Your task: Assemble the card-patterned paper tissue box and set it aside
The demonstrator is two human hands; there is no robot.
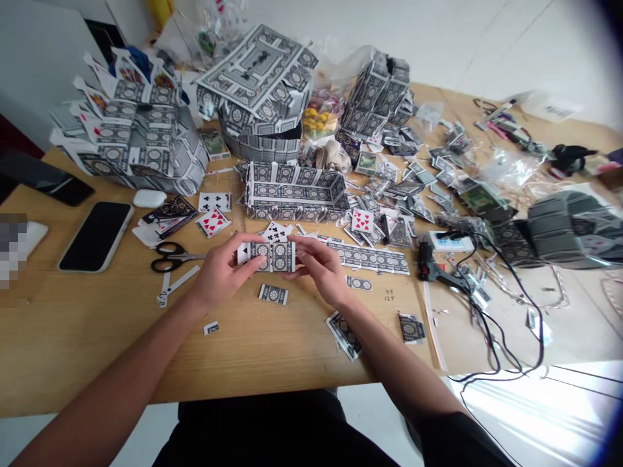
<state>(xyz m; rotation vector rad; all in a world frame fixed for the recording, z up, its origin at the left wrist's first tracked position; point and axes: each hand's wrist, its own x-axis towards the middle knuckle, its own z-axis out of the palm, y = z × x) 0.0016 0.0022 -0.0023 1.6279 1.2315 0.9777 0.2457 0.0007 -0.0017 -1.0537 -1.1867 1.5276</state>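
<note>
Between my two hands is a folded playing-card piece [280, 257] with a dark patterned back, held just above the table. My left hand [228, 267] pinches its left end, the thumb lying across the front. At the right end, the fingers of my right hand [318, 264] close on its edge. Just behind it shows a clubs card [276, 231]. One small patterned card piece [273, 294] lies below my hands. A long strip of joined card pieces [374, 257] runs to the right, and black scissors [175, 257] rest to the left.
An open box woven from cards [296, 211] stands behind my hands, with larger card-woven baskets [263, 84] farther back. A glue gun [438, 269] with looping black cables lies right. A phone [96, 237] and a white earbud case [149, 198] are left. Loose cards spread at back right.
</note>
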